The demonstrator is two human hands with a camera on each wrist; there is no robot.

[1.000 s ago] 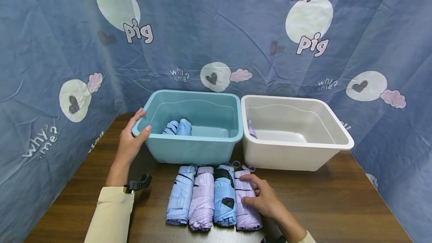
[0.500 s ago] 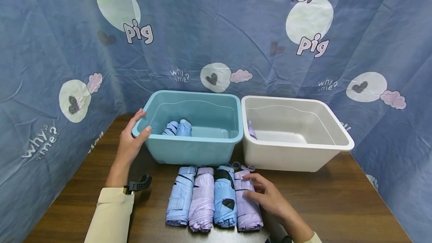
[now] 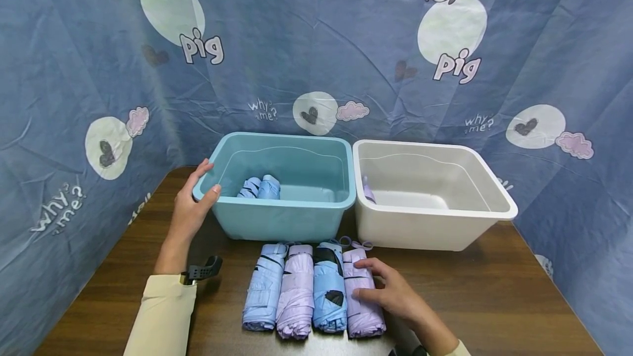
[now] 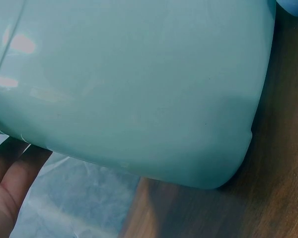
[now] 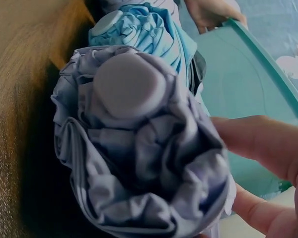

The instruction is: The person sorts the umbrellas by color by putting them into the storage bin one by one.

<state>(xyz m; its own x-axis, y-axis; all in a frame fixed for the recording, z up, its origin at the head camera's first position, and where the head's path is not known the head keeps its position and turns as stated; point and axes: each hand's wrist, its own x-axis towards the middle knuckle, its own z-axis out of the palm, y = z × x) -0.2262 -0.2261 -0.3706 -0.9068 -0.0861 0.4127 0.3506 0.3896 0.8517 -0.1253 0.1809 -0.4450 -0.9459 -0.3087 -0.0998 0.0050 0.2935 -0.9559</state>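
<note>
A row of several folded umbrellas lies on the table. At its right end is a lilac umbrella (image 3: 365,312), and my right hand (image 3: 390,290) rests its fingertips and thumb on it. Left of that lie a blue umbrella with black patches (image 3: 328,295), another lilac umbrella (image 3: 295,295) and a pale blue umbrella (image 3: 261,290). My left hand (image 3: 193,202) grips the left front corner of the teal bin (image 3: 282,221), its thumb over the rim. Two blue umbrellas (image 3: 268,187) lie inside the bin. The right wrist view shows the lilac umbrella's end (image 5: 139,139) up close.
A white bin (image 3: 435,229) stands right beside the teal one, with a lilac umbrella (image 3: 368,191) partly visible at its left wall. Thin strap loops (image 3: 361,245) lie between the row and the bins. Patterned blue cloth (image 3: 316,43) hangs behind the brown table (image 3: 494,301).
The rightmost lilac umbrella's near end has shifted slightly right. My right hand moved a little right, then its thumb came back onto the umbrella. The left hand stays on the bin.
</note>
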